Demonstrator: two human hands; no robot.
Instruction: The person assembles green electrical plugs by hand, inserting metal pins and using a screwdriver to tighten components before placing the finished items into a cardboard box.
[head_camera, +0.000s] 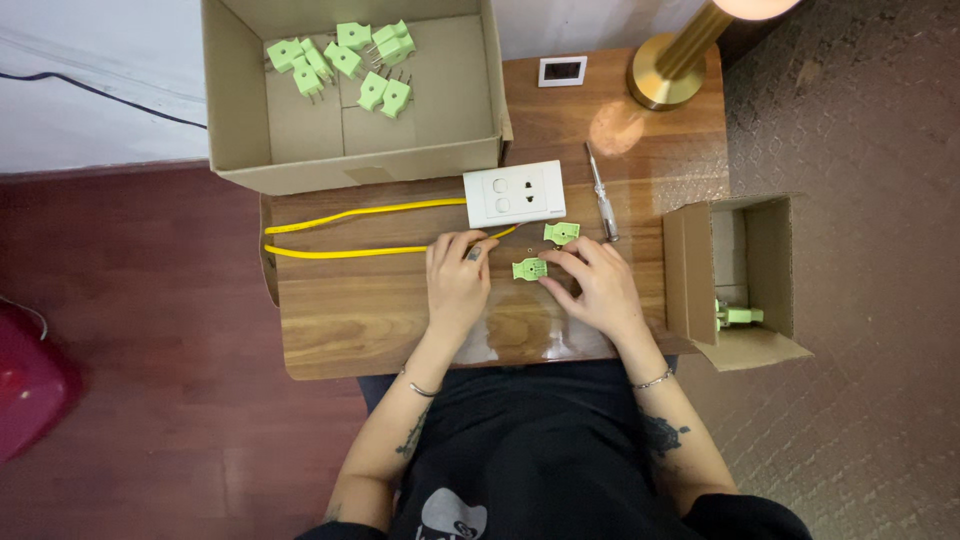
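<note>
On wooden table (350, 320) | right hand (598, 285) fingertips touch green plug half (529, 268) | left hand (457, 280) flat

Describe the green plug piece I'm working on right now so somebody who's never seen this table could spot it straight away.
Start at the white wall socket on the wooden table, where the yellow cable ends. Just below it, between the left hand and the right hand, lies a flat light-green plug piece. Unlike its twin nearer the screwdriver, the right hand's fingertips touch it.
</note>
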